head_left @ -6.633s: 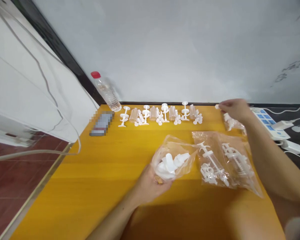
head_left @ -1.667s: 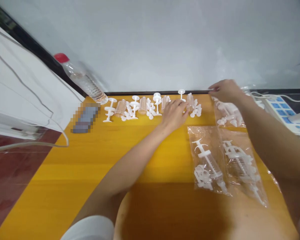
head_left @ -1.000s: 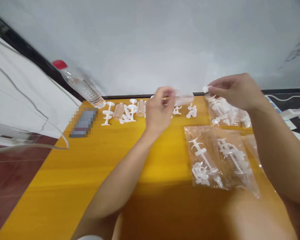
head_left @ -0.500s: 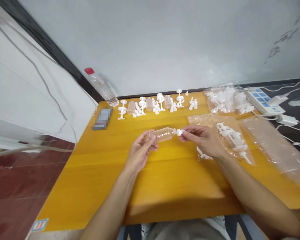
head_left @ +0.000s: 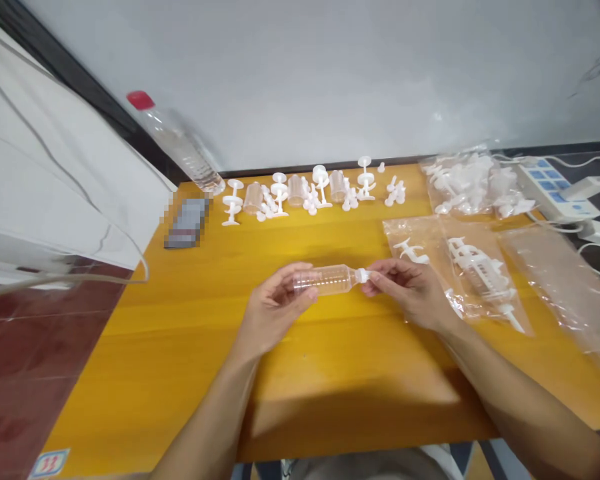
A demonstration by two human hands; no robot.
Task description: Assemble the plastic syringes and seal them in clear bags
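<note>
A small clear plastic bottle (head_left: 330,280) lies level in the air above the yellow table, its neck pointing right. My left hand (head_left: 280,303) is closed around the bottle's base end. On the neck sits a white cap (head_left: 363,276), and the thumb and fingers of my right hand (head_left: 405,288) pinch it at its outer end. The fingertips partly hide the cap, so how tightly it sits cannot be told.
White plunger-like parts (head_left: 279,193), clear cylinders (head_left: 297,191) and small white pieces line the table's back. A red-capped bottle (head_left: 185,153) leans near a phone (head_left: 187,223). Plastic bags of parts (head_left: 480,267) and a power strip (head_left: 555,193) are on the right.
The white cap now meets the bottle's neck, where a slight gap showed before. The bottle has turned nearly level. The whole view has shifted a little.
</note>
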